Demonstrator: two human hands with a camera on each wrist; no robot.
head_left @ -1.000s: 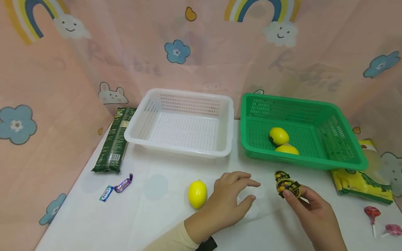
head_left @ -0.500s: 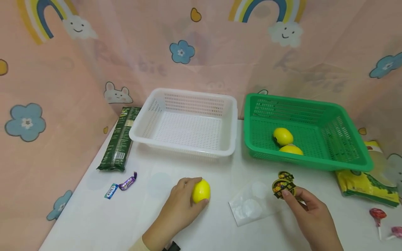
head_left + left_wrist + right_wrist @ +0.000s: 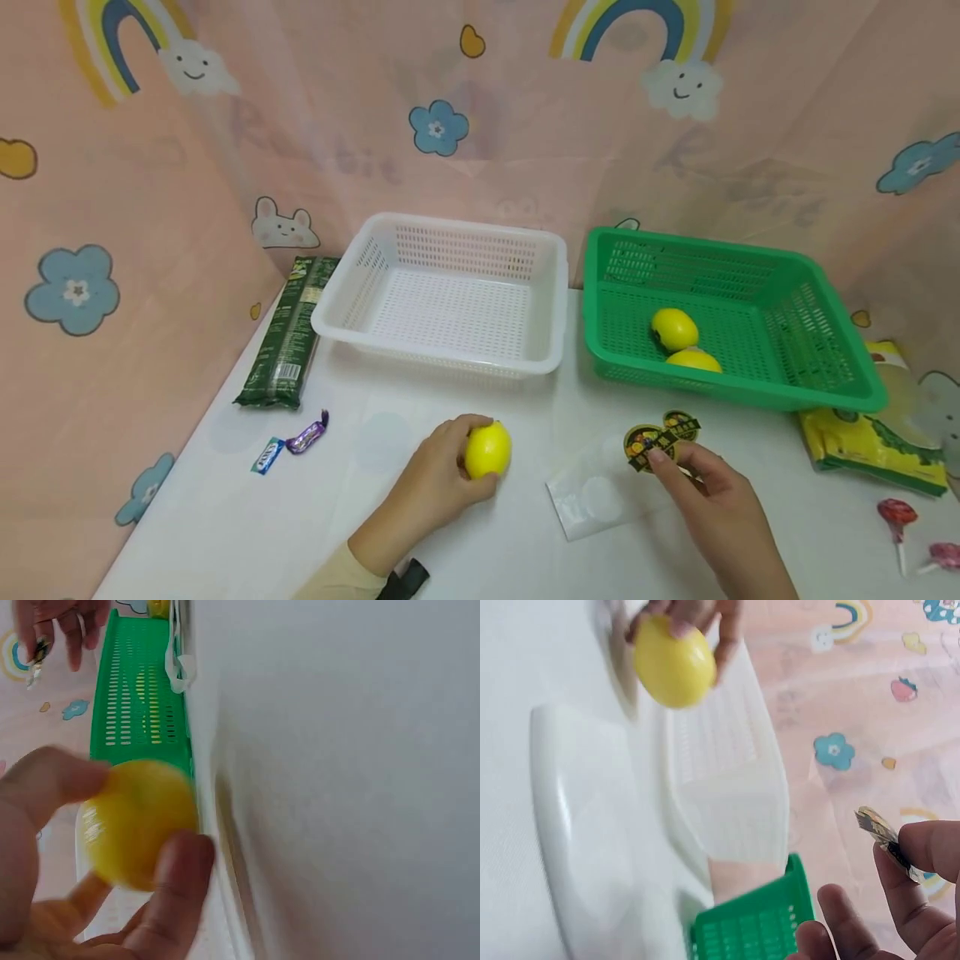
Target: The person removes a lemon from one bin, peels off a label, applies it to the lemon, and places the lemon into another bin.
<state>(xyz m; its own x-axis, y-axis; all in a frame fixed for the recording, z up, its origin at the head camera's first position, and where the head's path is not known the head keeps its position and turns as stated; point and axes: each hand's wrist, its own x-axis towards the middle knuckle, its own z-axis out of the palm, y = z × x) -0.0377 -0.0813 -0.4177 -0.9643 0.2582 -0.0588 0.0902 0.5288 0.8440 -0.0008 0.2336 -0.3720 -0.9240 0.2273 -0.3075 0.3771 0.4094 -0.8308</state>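
Observation:
My left hand [image 3: 435, 475] grips a yellow lemon [image 3: 487, 451] near the front middle of the table. In the left wrist view the thumb and fingers wrap round the lemon [image 3: 139, 825]. Opposite, my right hand [image 3: 723, 508] pinches a round black-and-gold sticker [image 3: 645, 447] between thumb and index finger. The right wrist view shows this sticker [image 3: 889, 841] nearly edge-on. A glossy pale sheet [image 3: 592, 498] with round marks lies on the table between the hands. Another black-and-gold sticker [image 3: 682, 425] shows just beyond the right hand.
Behind the hands stand a white basket [image 3: 442, 360] and a green basket [image 3: 720, 385], with two lemons [image 3: 675, 330] in the green one. Left are a green packet [image 3: 281, 350] and wrapped candies [image 3: 306, 435]. A yellow bag [image 3: 873, 446] and lollipops [image 3: 897, 512] lie at right.
My left hand has moved left from above the pale sheet and taken hold of the lemon, tilting it slightly rightward. My right hand has shifted left with the sticker.

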